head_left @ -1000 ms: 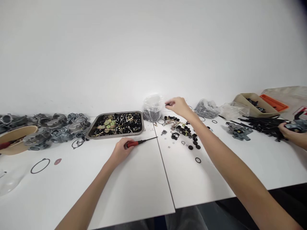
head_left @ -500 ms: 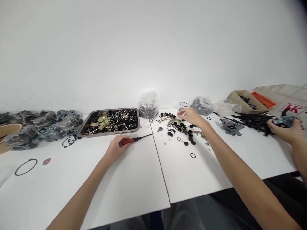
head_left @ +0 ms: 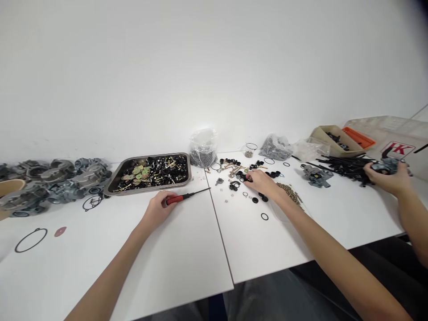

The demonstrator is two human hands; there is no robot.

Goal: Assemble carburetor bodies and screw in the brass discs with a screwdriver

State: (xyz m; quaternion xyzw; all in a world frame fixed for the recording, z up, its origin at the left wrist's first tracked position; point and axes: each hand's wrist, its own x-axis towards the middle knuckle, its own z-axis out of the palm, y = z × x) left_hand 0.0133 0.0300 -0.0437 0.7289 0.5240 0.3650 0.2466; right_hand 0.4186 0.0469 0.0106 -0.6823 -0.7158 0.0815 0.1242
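My left hand is wrapped round the red handle of a screwdriver, whose dark shaft points right across the table seam. In the pile of small parts, my right hand reaches down with fingertips pinched at some black caps. Whatever lies between those fingertips is too small to make out. Around it are brass screws, a heap of small brass pieces partly behind my wrist, and a black O-ring nearer the front.
A metal tray of mixed small parts stands left of centre, with carburetors beyond it. Bagged parts lean by the wall. At right, a co-worker's hands hold a carburetor near black tubes and a beige bin.
My right hand has come down and slightly nearer, from above the parts to among the black caps. The left hand still grips the screwdriver. The whole view has shifted slightly.
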